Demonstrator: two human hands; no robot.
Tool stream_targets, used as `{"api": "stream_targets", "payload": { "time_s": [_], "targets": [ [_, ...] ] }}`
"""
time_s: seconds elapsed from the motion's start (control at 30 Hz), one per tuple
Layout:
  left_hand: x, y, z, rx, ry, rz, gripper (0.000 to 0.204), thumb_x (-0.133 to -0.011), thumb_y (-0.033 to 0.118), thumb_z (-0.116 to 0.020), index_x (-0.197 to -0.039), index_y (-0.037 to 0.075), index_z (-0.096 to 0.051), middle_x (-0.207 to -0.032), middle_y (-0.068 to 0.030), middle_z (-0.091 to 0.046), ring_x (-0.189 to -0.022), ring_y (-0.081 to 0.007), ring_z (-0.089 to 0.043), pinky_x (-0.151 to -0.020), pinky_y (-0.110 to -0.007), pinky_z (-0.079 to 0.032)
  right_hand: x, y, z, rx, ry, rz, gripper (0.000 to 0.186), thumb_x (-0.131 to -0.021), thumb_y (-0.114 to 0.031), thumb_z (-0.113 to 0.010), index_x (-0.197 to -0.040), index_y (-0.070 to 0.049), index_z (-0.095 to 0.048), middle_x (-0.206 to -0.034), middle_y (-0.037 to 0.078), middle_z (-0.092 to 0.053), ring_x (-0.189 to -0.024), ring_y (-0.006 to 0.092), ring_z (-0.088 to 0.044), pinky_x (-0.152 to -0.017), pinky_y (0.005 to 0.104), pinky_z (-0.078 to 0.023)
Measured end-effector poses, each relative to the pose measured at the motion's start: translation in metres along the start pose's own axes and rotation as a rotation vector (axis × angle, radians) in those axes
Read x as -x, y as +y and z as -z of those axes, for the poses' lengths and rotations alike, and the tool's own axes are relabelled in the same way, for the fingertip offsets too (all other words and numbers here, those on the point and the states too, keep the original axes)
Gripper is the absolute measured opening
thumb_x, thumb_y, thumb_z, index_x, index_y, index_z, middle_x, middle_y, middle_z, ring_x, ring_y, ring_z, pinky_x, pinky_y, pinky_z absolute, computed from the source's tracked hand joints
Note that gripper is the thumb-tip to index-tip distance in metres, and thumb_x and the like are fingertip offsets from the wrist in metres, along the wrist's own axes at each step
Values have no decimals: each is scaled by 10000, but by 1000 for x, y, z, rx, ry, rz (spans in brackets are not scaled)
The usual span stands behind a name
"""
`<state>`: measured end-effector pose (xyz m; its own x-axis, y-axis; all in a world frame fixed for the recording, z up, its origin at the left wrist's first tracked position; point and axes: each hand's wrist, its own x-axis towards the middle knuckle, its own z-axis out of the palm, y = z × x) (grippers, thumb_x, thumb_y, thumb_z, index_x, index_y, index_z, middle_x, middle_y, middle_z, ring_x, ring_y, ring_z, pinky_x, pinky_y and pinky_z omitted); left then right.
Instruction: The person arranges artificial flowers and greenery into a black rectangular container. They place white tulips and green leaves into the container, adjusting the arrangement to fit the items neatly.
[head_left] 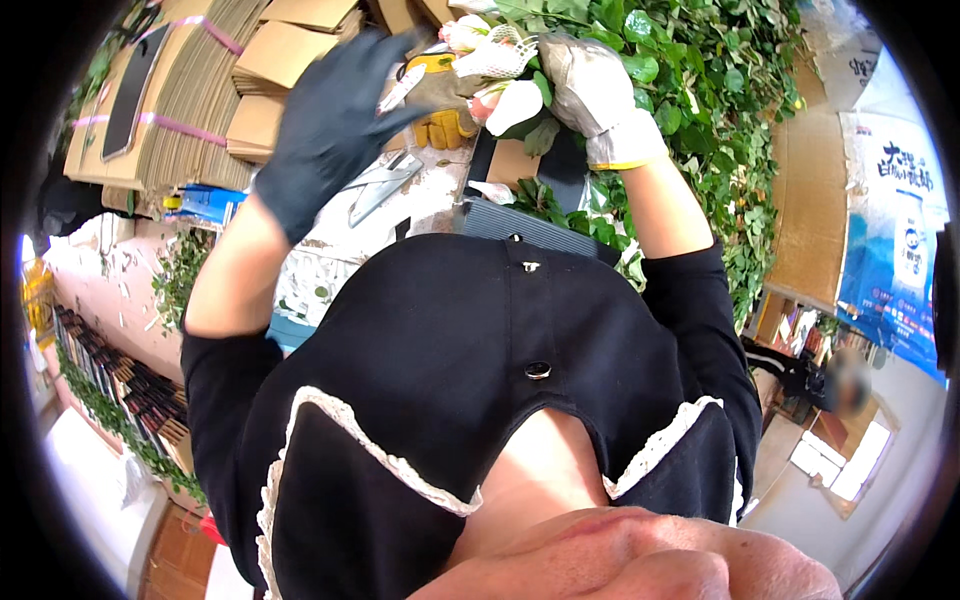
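My left hand (330, 135), in a dark glove and blurred, is raised at upper left with thumb and fingers apart, beside a small white item (398, 88). My right hand (590, 90), in a pale grey glove, is closed on a bunch of pink-white roses (505, 105), one bud wrapped in white mesh. Its fingertips are partly hidden. Behind the roses lies a yellow-and-tan work glove (443, 128). A flat metal tool (375, 185) lies below my left hand.
Stacked cardboard (170, 100) with pink strapping and a dark phone (133, 90) sits at left. Green foliage (705, 130) heaps at right beside cardboard (810, 190) and a blue printed box (885, 310). A dark ridged panel (520, 225) lies near my body. A rack (120, 380) stands at lower left.
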<state>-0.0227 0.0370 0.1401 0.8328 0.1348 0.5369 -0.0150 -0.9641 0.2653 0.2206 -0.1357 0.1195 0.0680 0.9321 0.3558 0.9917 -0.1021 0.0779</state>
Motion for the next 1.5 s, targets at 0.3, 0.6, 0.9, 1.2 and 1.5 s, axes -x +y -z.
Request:
{"api": "stream_targets", "payload": {
  "time_s": [0.3,0.6,0.9,1.2,1.5],
  "targets": [
    [-57,-14,-61,131,54,-413,220,-782,179,-698,-949,39,-672,-863,-112,-543,-805,-291,-527,-697,-410,-424,-3,-6,2,-96,-16,8,431,-742,-213,-705,-1144,-94,-604,-1000,145,-673,-923,335,-649,-793,421,-519],
    [87,-97,21,-80,-770,108,574,-677,284,-817,-1144,37,-593,-958,-184,-647,-866,-362,-636,-761,-425,-500,-12,1,19,-55,19,-87,293,-811,-150,-583,-1097,-96,-610,-882,125,-665,-771,313,-647,-681,426,-518],
    [-29,43,-7,395,-54,-233,209,-789,32,-698,-985,32,-624,-862,-152,-657,-785,-325,-661,-690,-376,-515,-15,3,35,-276,31,-181,290,-831,-190,-575,-1095,-93,-645,-842,132,-670,-784,315,-656,-698,424,-522],
    [105,-49,-1,41,-757,242,200,-824,232,-671,-913,60,-715,-816,-161,-668,-808,-356,-634,-717,-447,-489,47,76,151,-897,332,-726,309,-861,-223,-572,-1115,-58,-630,-878,138,-678,-804,273,-661,-711,373,-524],
    [36,-15,-103,522,-745,180,363,-880,141,-644,-1219,15,-610,-1080,-212,-660,-973,-341,-648,-849,-387,-499,150,49,329,-834,538,-817,328,-897,-252,-564,-1110,-5,-600,-922,138,-682,-808,225,-659,-714,323,-523]
  ]
}}
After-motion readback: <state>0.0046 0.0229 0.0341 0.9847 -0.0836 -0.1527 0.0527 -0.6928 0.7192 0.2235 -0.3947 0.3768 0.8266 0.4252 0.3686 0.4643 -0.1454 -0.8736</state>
